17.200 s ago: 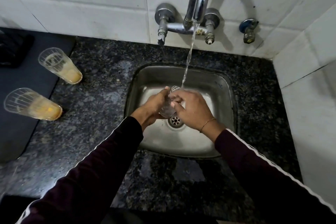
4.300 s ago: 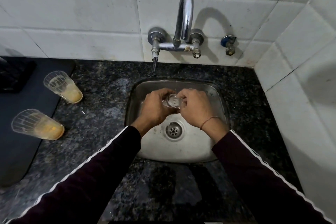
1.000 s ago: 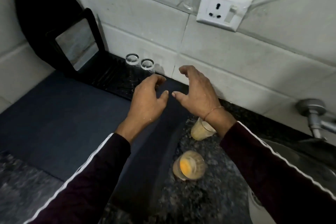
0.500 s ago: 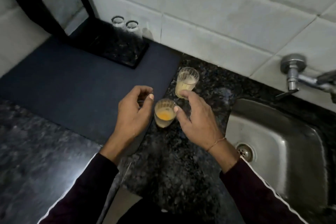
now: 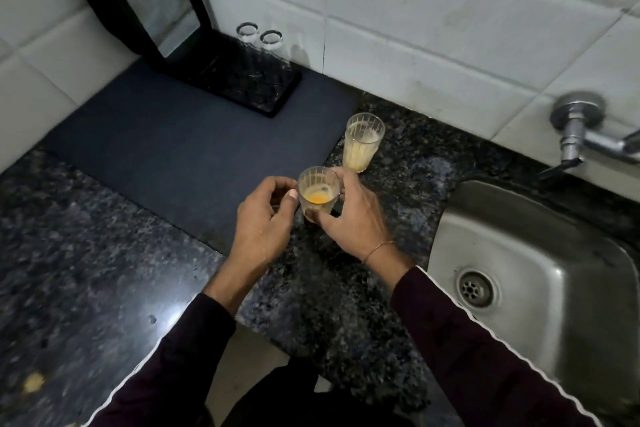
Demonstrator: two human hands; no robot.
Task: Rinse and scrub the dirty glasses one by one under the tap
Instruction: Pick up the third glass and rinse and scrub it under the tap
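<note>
Two dirty glasses remain on the granite counter (image 5: 346, 288), and one of them, the nearer glass (image 5: 319, 192) with orange residue at its bottom, is already in hand. It sits directly between the two hands: the right hand (image 5: 353, 218) is curled round its right side, thumb low across the front of the wall and fingers (image 5: 341, 175) wrapped behind near the rim, so this hand grips it. The left hand (image 5: 265, 222) is just beside the glass on its left, fingers loosely curled, the thumb tip at or almost at the wall; whether it bears on the glass cannot be told, and it holds nothing that can be seen. The glass's long axis runs near vertical, mouth up and open toward the camera, base down and hidden behind the right thumb; whether the base rests on the counter or is lifted clear cannot be confirmed. The second glass (image 5: 363, 142), filmed with pale yellow residue, stands upright beyond the right fingertips, near but apart from the held one. The steel sink (image 5: 519, 253) lies well off to the right of the right hand, with the tap fitting (image 5: 576, 121) on the tiled wall above its far edge. Judgement: the right hand, nearer the sink, is placed to carry the glass rightward, kept upright until over the basin. Upside down on a black tray (image 5: 242, 87) far beyond the left fingers stand two clear glasses (image 5: 259, 42).
</note>
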